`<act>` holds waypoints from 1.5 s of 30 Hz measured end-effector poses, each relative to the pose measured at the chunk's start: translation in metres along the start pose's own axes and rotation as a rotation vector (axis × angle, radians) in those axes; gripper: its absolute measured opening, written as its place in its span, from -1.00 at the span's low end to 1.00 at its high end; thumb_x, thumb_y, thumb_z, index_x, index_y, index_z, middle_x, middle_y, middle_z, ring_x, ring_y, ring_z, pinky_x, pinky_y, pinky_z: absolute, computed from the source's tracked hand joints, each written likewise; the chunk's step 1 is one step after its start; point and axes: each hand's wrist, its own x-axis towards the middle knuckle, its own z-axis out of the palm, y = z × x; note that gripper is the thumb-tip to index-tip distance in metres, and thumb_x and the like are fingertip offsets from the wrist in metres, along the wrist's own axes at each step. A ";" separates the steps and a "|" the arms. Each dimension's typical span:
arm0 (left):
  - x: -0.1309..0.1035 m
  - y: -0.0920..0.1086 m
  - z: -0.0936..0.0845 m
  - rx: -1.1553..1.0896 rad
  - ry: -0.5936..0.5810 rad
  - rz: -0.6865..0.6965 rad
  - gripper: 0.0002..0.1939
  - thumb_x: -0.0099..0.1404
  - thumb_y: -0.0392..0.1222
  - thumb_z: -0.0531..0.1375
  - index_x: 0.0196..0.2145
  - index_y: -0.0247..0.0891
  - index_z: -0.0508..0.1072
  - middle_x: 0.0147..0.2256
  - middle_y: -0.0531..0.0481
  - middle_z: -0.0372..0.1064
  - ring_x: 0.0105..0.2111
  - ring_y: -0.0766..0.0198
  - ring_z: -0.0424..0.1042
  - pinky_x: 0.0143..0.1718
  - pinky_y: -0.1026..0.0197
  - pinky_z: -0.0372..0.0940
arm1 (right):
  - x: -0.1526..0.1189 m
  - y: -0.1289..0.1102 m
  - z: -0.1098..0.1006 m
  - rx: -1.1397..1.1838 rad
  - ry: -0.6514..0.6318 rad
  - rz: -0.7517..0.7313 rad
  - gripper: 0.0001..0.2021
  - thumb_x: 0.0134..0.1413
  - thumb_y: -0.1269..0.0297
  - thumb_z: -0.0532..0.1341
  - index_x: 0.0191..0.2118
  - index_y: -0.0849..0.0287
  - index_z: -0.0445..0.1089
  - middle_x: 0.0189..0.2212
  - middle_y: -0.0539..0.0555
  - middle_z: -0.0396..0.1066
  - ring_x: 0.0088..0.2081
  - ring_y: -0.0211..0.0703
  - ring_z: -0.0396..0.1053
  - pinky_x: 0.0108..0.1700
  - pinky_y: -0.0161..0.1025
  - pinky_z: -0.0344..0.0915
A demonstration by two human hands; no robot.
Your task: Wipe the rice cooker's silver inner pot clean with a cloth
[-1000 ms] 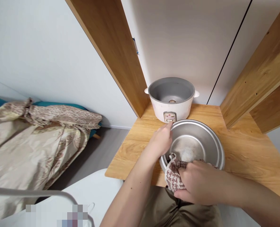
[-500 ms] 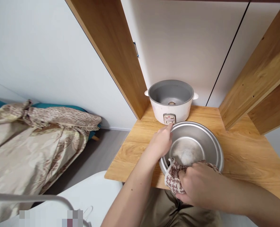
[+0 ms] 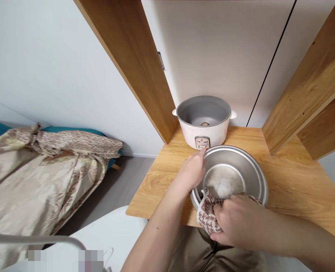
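A round silver metal pot (image 3: 226, 181) rests on the wooden table, its inside facing up with a whitish patch on the bottom. My left hand (image 3: 192, 170) grips the pot's left rim, fingers closed on it. My right hand (image 3: 235, 219) is closed round a brown-and-white patterned cloth (image 3: 208, 213) at the near rim, with part of the cloth inside the pot. Just behind the pot stands a white rice cooker (image 3: 204, 122) without a lid, its grey inside visible and its switch panel facing me.
The wooden table (image 3: 292, 181) has upright wooden posts (image 3: 136, 64) at its back left and right. A white surface (image 3: 110, 234) lies at the lower left. Farther left, a patterned cloth (image 3: 22, 181) covers teal furniture.
The view has shifted very slightly. Both hands, the cloth and the pot look almost unchanged in position.
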 end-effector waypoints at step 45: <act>-0.002 0.000 -0.001 -0.019 -0.001 -0.003 -0.44 0.50 -0.35 0.03 0.41 -0.31 0.26 0.22 -0.38 0.47 0.20 -0.11 0.50 0.17 -0.03 0.37 | -0.004 0.008 -0.007 -0.068 -0.062 -0.053 -0.63 0.28 -0.03 0.33 -0.26 0.25 0.53 -0.46 0.18 0.57 -0.44 0.05 0.52 -0.41 -0.14 0.24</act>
